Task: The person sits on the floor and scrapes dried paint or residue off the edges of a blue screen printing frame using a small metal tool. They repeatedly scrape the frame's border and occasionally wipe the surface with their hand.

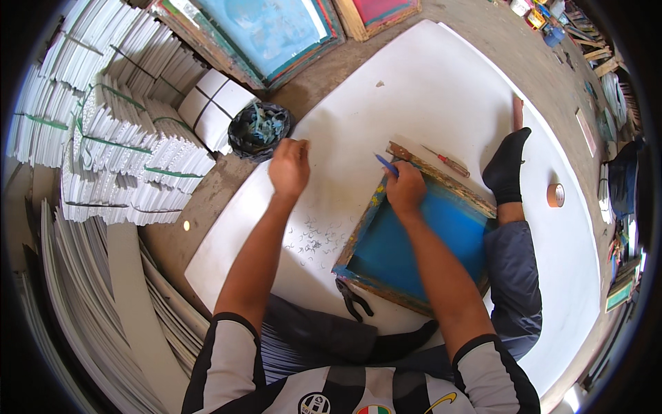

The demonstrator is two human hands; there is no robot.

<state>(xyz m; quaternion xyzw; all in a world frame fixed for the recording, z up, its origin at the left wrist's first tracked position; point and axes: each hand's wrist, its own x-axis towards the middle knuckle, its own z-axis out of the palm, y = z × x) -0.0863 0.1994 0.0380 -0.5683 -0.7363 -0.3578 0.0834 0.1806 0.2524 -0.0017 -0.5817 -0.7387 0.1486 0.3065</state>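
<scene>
My right hand (405, 188) grips a blue-handled tool (387, 164) at the far corner of a wooden screen frame with blue mesh (407, 245), which lies tilted on a white sheet (427, 90). My left hand (289, 168) hovers over the white sheet to the left of the frame, fingers curled; whether anything small is in it I cannot tell. Several small bent staples (314, 240) lie scattered on the sheet between my arms. Black pliers (353, 298) rest by the frame's near corner. A red-handled screwdriver (448, 163) lies just beyond the frame.
A black bag of scraps (258, 130) stands past my left hand. Bundled white stacks (117, 131) fill the left side. More screen frames (262, 34) lean at the top. My socked foot (507, 165) and a tape roll (556, 194) are at the right.
</scene>
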